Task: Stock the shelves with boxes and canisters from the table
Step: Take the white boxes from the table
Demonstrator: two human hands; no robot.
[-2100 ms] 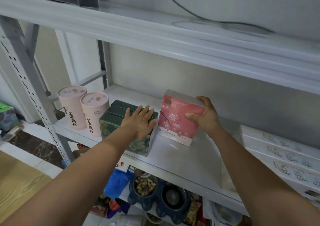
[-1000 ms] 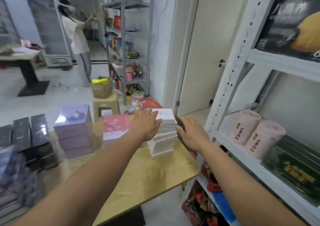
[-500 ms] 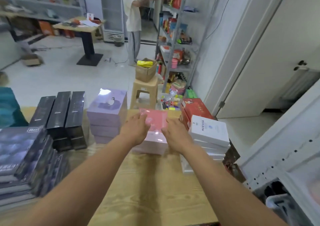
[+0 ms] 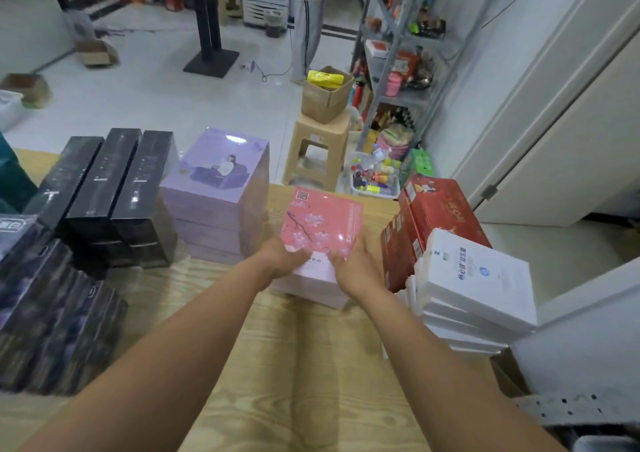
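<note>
The left hand and right hand are pinching the pink box by its near corners; such shallow grips may be inviting slippage

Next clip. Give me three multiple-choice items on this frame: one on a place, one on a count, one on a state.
1. What stands just left of the pink box? A yellow stack B purple stack C orange stack
2. How many long black boxes lie side by side atop their pile? A two B three C five
3. How many hands hold the pink box? A one B none C both
B: the purple stack is its left neighbour. B: three tops show. C: left hand and right hand each pinch a near corner.
</note>
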